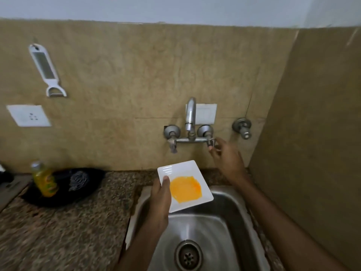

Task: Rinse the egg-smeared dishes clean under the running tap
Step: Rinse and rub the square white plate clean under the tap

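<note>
A square white plate point(175, 170) smeared with yellow egg in its middle hangs over the back of the steel sink point(230, 208). My left hand point(160, 198) grips its left edge, thumb on top. My right hand point(226, 157) reaches up to the right handle point(211, 142) of the wall tap point(190, 116), fingertips touching it. No water is seen coming from the spout.
A yellow bottle point(44, 180) stands on a black pan point(78, 184) on the granite counter at the left. A white grater point(46, 69) and a socket point(29, 115) are on the tiled wall. A side wall closes in on the right.
</note>
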